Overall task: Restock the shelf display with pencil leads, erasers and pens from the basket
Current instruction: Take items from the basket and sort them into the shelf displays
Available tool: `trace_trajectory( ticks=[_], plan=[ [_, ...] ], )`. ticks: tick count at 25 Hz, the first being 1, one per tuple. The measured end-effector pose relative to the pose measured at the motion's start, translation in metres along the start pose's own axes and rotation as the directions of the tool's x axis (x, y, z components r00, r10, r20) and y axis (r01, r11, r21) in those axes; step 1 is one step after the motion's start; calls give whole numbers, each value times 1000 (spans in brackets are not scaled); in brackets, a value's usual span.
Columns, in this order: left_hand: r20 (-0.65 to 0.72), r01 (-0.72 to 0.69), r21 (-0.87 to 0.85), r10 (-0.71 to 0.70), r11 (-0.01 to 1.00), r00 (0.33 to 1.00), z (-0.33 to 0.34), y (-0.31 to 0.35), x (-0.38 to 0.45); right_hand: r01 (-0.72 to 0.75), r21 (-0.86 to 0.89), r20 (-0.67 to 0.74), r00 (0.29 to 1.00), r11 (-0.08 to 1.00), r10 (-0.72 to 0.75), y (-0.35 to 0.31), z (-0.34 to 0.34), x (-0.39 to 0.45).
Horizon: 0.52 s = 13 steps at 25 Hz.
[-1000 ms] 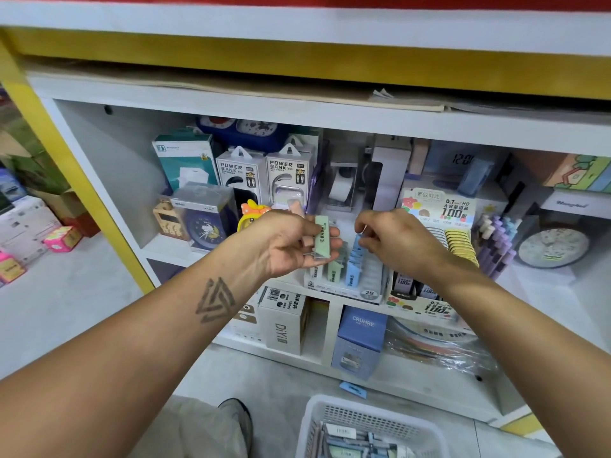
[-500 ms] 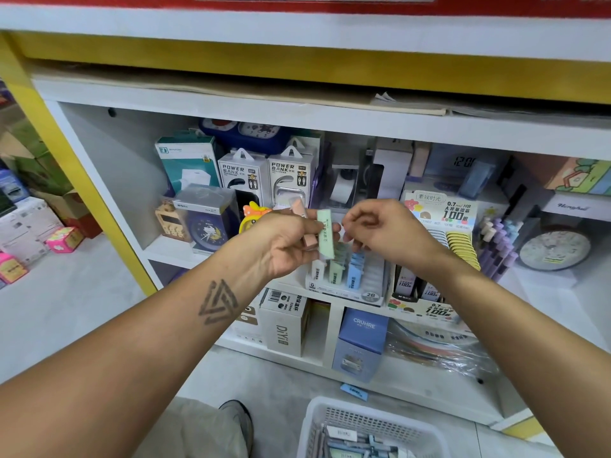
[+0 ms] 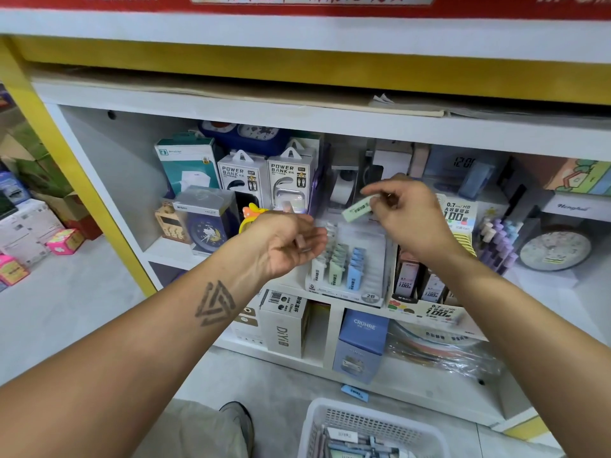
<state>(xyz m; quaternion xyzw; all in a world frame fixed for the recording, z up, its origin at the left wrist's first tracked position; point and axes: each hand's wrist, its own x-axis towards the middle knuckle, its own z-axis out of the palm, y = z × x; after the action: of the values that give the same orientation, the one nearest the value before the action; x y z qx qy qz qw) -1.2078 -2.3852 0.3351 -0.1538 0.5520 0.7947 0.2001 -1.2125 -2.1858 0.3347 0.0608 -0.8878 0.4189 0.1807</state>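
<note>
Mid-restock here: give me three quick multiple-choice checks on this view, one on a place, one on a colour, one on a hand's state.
1. Where is the white basket?
A. On the floor below the shelf
B. On the top shelf
C. Hooked over the left arm

2. What colour is the pack held by the right hand?
A. Red
B. Pale green
C. Black

3. How is the left hand?
A. Gripping the green pack
B. Flat on the floor
C. Palm up, fingers relaxed, a small pinkish piece lying in it

Answers:
1 A: the basket sits at the bottom of the view, on the floor in front of the shelf unit.
2 B: the pack pinched in the fingers is pale green.
3 C: the left palm faces up with loose fingers, apart from the green pack.
</note>
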Motion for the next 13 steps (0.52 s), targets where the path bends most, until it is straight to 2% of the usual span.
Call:
trace_trajectory(
  ticks=[2,4,8,13],
  plan=[
    [14,33,11,-33,999,999,-2,1,-1,113,-220,35,994,969,-108,7,2,-1],
    [30,38,-2,-38,999,999,-3,2,-2,209,-319,111,977,925,-183,12,12,-6],
    [45,-20,-32,22,999,999,-3,2,-1,272,-372,221,954,887,-200,20,31,-9],
    [71,-29,-7,29,1000,997,-8,2,-1,302,-427,276,941,852,-195,25,38,-6]
  ],
)
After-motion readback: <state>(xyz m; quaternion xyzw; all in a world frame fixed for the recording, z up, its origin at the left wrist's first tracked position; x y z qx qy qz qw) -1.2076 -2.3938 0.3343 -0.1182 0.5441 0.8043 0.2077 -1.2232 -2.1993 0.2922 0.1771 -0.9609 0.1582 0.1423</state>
